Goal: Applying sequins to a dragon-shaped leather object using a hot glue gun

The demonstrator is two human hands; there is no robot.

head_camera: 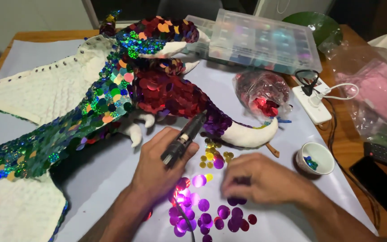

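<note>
left hand (157, 168): closed around a black glue gun (185, 136), its nozzle aimed far and right toward the dragon's tail.
right hand (260, 179): lay palm down, fingers curled onto the loose purple sequins; whether it pinched one could not be told.
purple round sequins (204, 210): scattered on the sheet near and between both hands, some glinting pink.
small gold sequins (211, 154): a cluster just beyond the hands, near the tail.
white fabric dragon figure covered in red, green and blue sequins (157, 89): stretched across the left and centre, white tail tip (256, 134) curling right.
pale grey table sheet (32, 58): under everything.
clear plastic compartment box (260, 40): far right of centre.
plastic bag of red sequins (263, 96): right of the dragon.
small white cup with blue-green sequins (315, 157): right of the right hand.
white power strip (312, 101): far right.
</note>
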